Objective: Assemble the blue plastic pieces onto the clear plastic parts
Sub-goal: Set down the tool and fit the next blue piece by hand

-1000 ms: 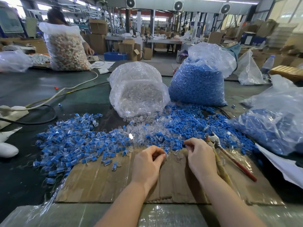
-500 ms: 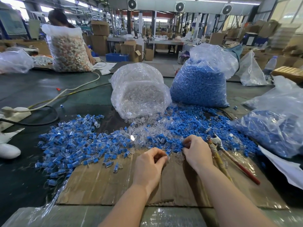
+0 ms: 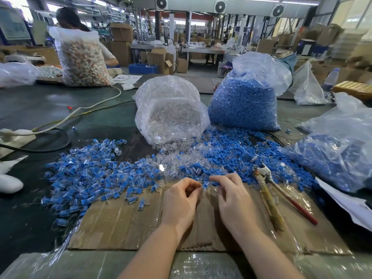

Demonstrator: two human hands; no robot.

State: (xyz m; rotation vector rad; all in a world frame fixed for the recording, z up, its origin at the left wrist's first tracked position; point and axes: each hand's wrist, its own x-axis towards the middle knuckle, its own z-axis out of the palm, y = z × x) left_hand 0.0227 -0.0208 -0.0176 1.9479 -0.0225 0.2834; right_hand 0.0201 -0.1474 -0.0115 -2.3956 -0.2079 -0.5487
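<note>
I see my two hands close together over the cardboard sheet (image 3: 128, 224) on the worktop (image 3: 30, 109). My left hand (image 3: 180, 200) has its fingers curled, thumb against fingertips; what it pinches, if anything, I cannot tell. My right hand (image 3: 234, 198) pinches a small blue piece (image 3: 205, 185) between the two hands. Loose blue pieces (image 3: 251, 158) and clear parts (image 3: 181, 156) lie just beyond, assembled ones (image 3: 86, 174) heaped to the left. Pliers (image 3: 267, 190) lie beside my right hand.
</note>
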